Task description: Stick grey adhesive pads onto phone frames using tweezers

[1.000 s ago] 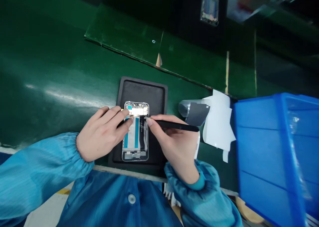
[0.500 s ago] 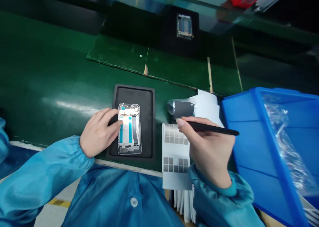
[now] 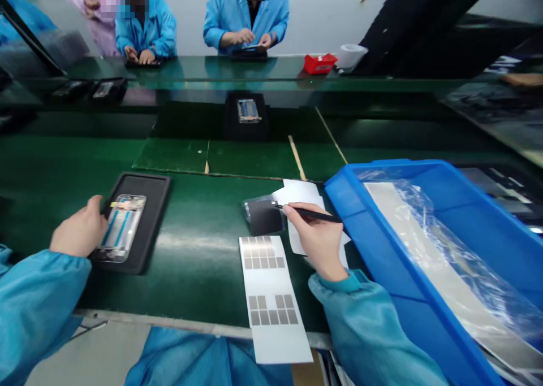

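Note:
My left hand (image 3: pixel 80 229) rests on the left edge of a black tray (image 3: pixel 148 216) that holds an open phone frame (image 3: pixel 121 228); its fingers curl against the tray and frame. My right hand (image 3: pixel 316 236) is closed on black tweezers (image 3: pixel 311 213), whose tip points left at a grey film piece (image 3: pixel 263 215). Just left of that hand lies a white strip (image 3: pixel 271 295) carrying several small grey square stickers. Both arms wear blue sleeves.
A blue bin (image 3: pixel 424 250) with plastic-wrapped sheets stands at the right. White backing papers (image 3: pixel 301 196) lie by the bin. Another black tray with a phone frame (image 3: pixel 248 112) sits farther back on the green belt. Across the line, people in blue coats work; a red box (image 3: pixel 319 64) stands there.
The view has swung up and right. My right hand with the tweezers left the phone frame and moved right to the sticker strip, then to the grey film. My left hand stayed at the tray.

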`<state>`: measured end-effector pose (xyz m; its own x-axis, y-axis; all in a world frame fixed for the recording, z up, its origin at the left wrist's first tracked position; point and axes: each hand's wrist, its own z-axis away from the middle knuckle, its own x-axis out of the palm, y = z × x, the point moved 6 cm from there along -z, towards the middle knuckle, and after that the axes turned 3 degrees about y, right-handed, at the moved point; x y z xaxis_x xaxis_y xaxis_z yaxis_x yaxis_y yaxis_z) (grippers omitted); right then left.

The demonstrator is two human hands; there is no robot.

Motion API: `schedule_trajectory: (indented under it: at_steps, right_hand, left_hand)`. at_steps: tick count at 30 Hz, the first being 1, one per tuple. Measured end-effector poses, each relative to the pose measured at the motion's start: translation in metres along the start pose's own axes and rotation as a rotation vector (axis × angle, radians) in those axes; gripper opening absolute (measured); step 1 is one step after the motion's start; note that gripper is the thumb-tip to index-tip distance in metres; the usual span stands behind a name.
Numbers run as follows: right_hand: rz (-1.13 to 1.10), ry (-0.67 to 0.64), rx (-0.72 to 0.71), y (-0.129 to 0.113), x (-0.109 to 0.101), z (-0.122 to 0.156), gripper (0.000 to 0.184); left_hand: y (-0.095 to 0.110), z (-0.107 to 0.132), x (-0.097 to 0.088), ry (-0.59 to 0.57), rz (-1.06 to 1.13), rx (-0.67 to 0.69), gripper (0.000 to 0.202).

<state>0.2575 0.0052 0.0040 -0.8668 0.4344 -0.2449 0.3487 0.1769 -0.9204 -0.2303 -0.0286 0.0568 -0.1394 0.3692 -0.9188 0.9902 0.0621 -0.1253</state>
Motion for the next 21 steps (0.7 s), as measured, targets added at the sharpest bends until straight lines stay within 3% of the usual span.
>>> schedule_trajectory:
  at_steps: [2,4,6,11,14,17,21]
  right_hand:
    - [-0.021,-0.011,-0.019,0.005,0.003,-0.001,0.023]
    - [-0.041,-0.026,-0.035,0.008,0.005,-0.001,0.023]
    - [-0.058,-0.041,-0.071,0.008,0.007,0.0,0.022]
    - [-0.089,-0.035,-0.133,0.007,0.004,0.005,0.014]
    - [-0.111,-0.031,-0.157,0.007,0.002,0.007,0.01]
    - [-0.109,-0.046,-0.19,0.008,0.004,0.007,0.007]
    - [-0.118,-0.036,-0.211,0.009,0.004,0.006,0.007]
  left_hand:
    - [-0.009,-0.026,-0.01,0.059,-0.08,-0.047,0.017]
    - [0.01,-0.054,-0.013,0.055,-0.088,-0.024,0.019]
    - [0.057,-0.082,-0.005,-0.005,-0.019,0.089,0.024]
    - [0.225,-0.147,0.039,-0.161,0.166,0.373,0.027]
    - [0.308,-0.179,0.065,-0.203,0.214,0.451,0.036]
    - [0.358,-0.205,0.08,-0.182,0.201,0.433,0.039]
    - [0.381,-0.222,0.089,-0.126,0.144,0.345,0.042]
